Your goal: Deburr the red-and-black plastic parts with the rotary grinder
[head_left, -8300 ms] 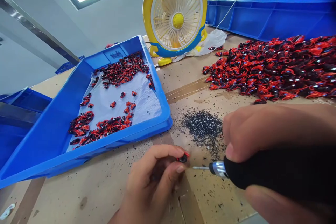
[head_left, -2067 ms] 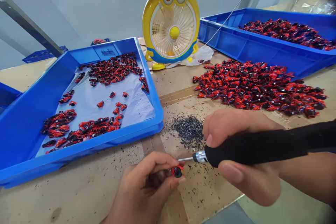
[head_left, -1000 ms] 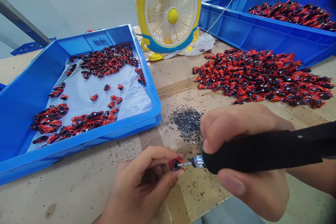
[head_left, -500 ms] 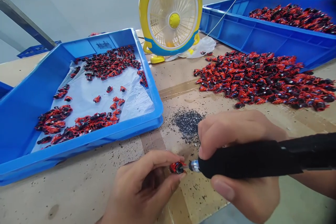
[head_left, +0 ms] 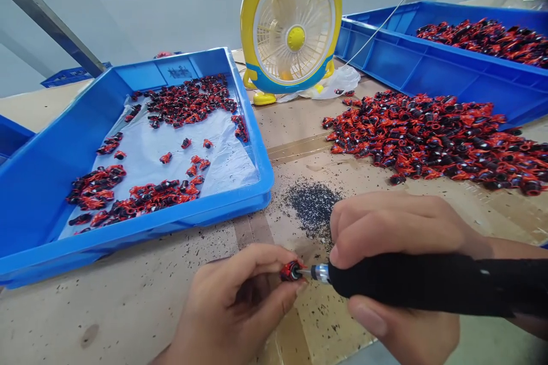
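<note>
Between the thumb and fingertips of my left hand [head_left: 244,296] is a small red and black plastic part [head_left: 290,271], its round end turned to the right. My right hand [head_left: 398,234] is wrapped around a thick black rotary tool [head_left: 411,282] with a silver collar. A thin bit [head_left: 306,271] sticks out of the collar and reaches the part's round end. How deep the tip goes in, I cannot tell. Beyond my hands lies a heap of black shavings [head_left: 314,205] on the cardboard-covered table [head_left: 192,262].
On the left, a blue tray [head_left: 257,188] lined with white sheet holds many red-black parts. A large pile of like parts [head_left: 428,137] lies at right, before another filled blue bin [head_left: 445,74]. A yellow fan [head_left: 295,39] stands at the back.
The whole view has shifted slightly, with the background sitting a little further right and down. Both hands keep their grips, and the right hand and tool appear slightly lower.
</note>
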The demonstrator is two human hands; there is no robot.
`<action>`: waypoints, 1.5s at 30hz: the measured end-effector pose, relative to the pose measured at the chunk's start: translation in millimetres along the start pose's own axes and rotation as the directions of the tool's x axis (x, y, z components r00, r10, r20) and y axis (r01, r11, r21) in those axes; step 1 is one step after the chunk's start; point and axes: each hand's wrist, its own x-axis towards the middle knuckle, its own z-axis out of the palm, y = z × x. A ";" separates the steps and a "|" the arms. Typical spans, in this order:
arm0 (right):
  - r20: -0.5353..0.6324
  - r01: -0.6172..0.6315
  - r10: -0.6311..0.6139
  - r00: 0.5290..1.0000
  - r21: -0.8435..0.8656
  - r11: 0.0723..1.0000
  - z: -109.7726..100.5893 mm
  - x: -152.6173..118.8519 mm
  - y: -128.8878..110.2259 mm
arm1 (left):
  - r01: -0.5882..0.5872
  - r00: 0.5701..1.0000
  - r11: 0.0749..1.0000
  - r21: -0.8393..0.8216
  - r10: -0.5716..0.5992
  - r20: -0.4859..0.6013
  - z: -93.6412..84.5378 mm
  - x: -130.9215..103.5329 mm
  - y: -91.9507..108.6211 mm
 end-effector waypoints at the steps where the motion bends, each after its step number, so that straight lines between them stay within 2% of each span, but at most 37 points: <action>1: 0.004 0.004 -0.004 1.000 0.010 1.000 -0.7 0.2 -0.1 | -0.002 1.000 1.000 0.002 0.002 0.002 0.2 -0.1 -0.8; 8: -0.090 -0.027 0.033 0.995 0.067 0.997 5.7 5.9 0.8 | -0.025 0.999 0.998 0.052 0.022 0.042 1.3 4.4 -0.9; 13: -0.048 0.011 -0.007 0.999 0.065 0.998 4.9 3.7 2.8 | 0.003 1.000 1.000 0.014 -0.004 0.027 1.5 4.0 2.4; 17: -0.087 -0.009 0.017 0.996 0.089 0.996 3.6 2.8 2.5 | 0.009 0.998 1.000 -0.004 -0.009 0.060 0.6 2.1 0.7; 22: -0.070 -0.017 0.025 0.997 0.117 0.993 8.5 5.9 4.4 | -0.035 0.999 0.996 0.077 0.034 0.013 -1.6 5.2 -0.4; 28: -0.263 -0.105 0.142 0.954 0.149 0.983 14.6 -2.7 -1.2 | 0.031 1.000 0.999 0.030 -0.031 -0.005 1.1 5.4 1.1; 31: -0.270 -0.129 0.167 0.948 0.155 0.979 9.8 -6.9 -5.5 | 0.064 0.998 0.998 0.005 -0.064 -0.019 2.3 4.7 2.3; 35: -0.271 -0.113 0.145 0.952 0.131 0.985 6.9 -5.0 -10.4 | 0.068 0.998 0.998 -0.015 -0.069 -0.009 1.5 7.0 3.8; 39: -0.345 -0.114 0.137 0.928 0.088 0.990 10.9 -0.7 -13.2 | 0.039 0.999 0.999 -0.017 -0.039 0.018 -1.2 10.9 4.8; 45: -0.292 -0.053 0.086 0.953 0.121 0.991 6.9 1.8 -6.1 | 0.094 0.994 0.989 -0.111 -0.088 0.062 -1.9 13.8 8.4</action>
